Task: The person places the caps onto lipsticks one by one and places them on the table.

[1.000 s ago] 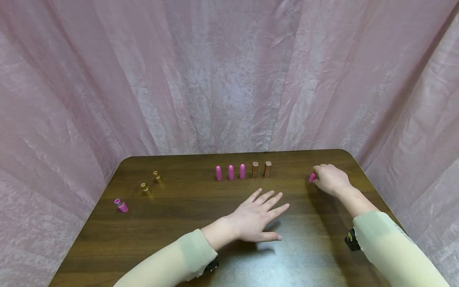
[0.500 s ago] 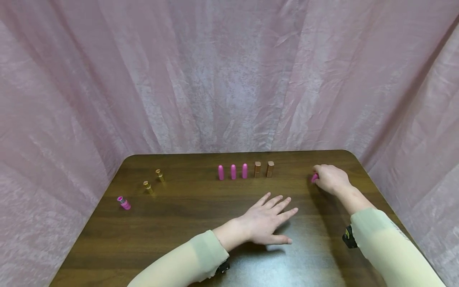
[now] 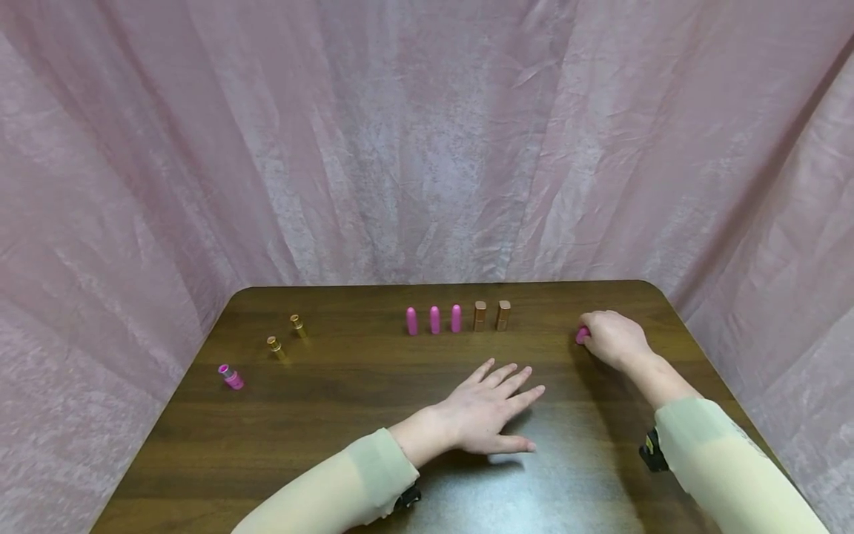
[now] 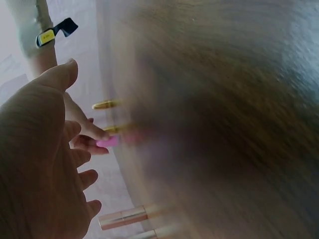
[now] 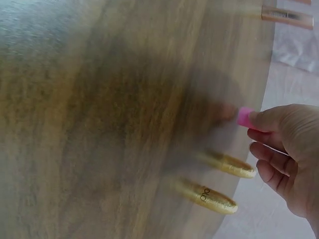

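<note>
Your right hand [image 3: 615, 341] pinches a small pink piece [image 3: 582, 336] at the right of the worktop [image 3: 253, 430], near two round-ended gold tubes [image 5: 237, 167]. Your left hand [image 3: 483, 417], fingers spread and holding nothing, is over the middle, nearer you than a row of three pink tubes [image 3: 435, 320] and two copper tubes [image 3: 503, 316]. At the left stand two gold holders [image 3: 276, 348] and a pink-and-silver holder [image 3: 233, 379] with ring-like tops, whose contents are too small to make out.
</note>
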### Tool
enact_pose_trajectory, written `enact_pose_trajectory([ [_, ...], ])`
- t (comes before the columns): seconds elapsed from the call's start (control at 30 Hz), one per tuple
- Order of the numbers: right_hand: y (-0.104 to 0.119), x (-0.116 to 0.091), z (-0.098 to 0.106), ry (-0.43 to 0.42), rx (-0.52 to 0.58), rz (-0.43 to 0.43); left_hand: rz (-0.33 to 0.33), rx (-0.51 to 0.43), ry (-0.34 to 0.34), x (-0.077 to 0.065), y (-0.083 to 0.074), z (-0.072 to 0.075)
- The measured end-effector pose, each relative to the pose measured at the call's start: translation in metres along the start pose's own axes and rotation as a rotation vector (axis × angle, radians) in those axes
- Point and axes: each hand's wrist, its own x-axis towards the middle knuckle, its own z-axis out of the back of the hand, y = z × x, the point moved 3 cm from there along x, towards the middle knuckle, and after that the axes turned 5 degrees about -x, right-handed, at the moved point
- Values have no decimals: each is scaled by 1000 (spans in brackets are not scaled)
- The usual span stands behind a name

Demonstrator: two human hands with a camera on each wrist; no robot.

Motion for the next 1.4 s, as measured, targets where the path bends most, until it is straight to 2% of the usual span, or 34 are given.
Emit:
enact_pose_trajectory([
  [0.3, 30, -7, 1, -89, -1, 110, 34, -28, -42, -19, 24, -3],
  [0.6, 63, -19, -2, -167, 95, 199, 70, -82, -83, -52, 53, -8],
  [0.87, 86, -33, -8, -146, 246, 108, 122, -148, -109, -85, 70, -3],
  [0.97, 94, -38, -11, -158, 277, 105, 134, -162, -132, -96, 73, -2],
  [1.1, 105, -43, -15, -213, 292, 161, 156, -161, -187, -112, 79, 1],
  [1.23, 114, -46, -16, -256, 291, 234, 205, -176, -258, -134, 90, 9],
  [1.4, 124, -47, -17, -277, 287, 286, 304, -193, -418, -168, 117, 25],
])
